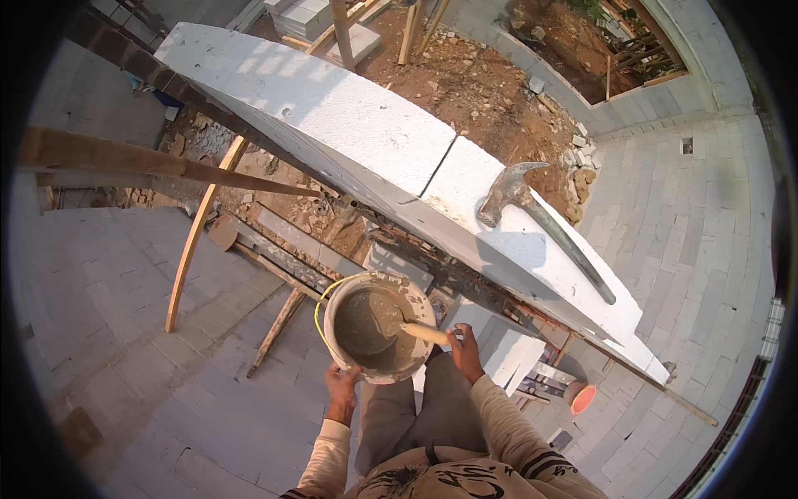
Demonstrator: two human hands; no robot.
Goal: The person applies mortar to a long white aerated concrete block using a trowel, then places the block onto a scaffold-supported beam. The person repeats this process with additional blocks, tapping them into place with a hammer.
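Held in front of my legs is a round bucket with a splattered rim and a yellow handle. Wet grey mortar lies inside it. My left hand is closed on the bucket's near left rim. The fingers of my right hand wrap round the wooden handle of a trowel, whose blade is sunk in the mortar and mostly hidden. Just beyond the bucket runs a wall topped with white blocks. A hammer rests on the blocks at the right.
Wooden props lean at the left. Long boards lie below the wall. An orange-mouthed container sits at lower right beside white blocks. Brown rubble ground lies beyond the wall, with block walls around.
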